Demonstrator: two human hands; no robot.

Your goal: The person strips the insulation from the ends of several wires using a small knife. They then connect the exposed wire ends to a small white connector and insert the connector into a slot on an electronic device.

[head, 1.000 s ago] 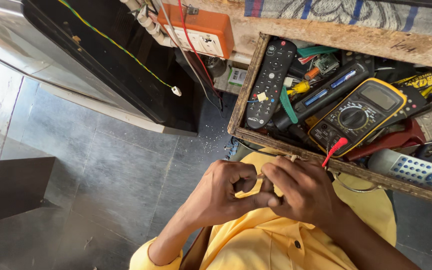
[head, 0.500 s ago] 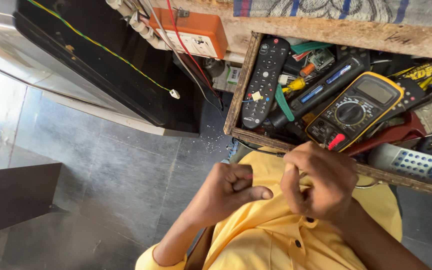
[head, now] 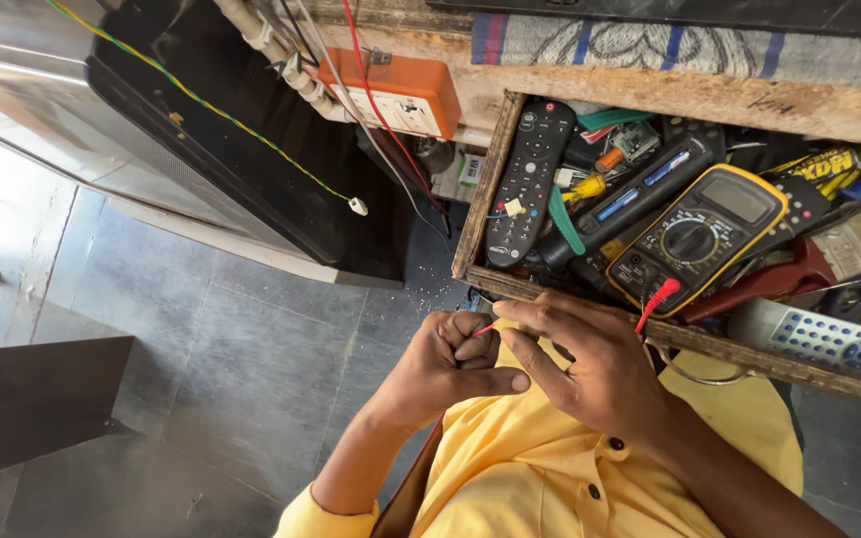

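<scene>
Seen from the head camera, the left hand (head: 450,364) is curled into a fist, its grip closed on a thin red wire (head: 485,329) that sticks out between thumb and forefinger. The right hand (head: 590,364) lies just beside it, fingers spread, the fingertips meeting the wire's end. Both hover over a yellow shirt (head: 550,468). Just beyond them stands an open wooden drawer (head: 478,194) holding a black remote (head: 530,179), a yellow multimeter (head: 700,234) with a red probe (head: 655,299), and a grey remote (head: 829,344). An orange socket box (head: 401,95) hangs above the grey tiled floor (head: 221,369).
</scene>
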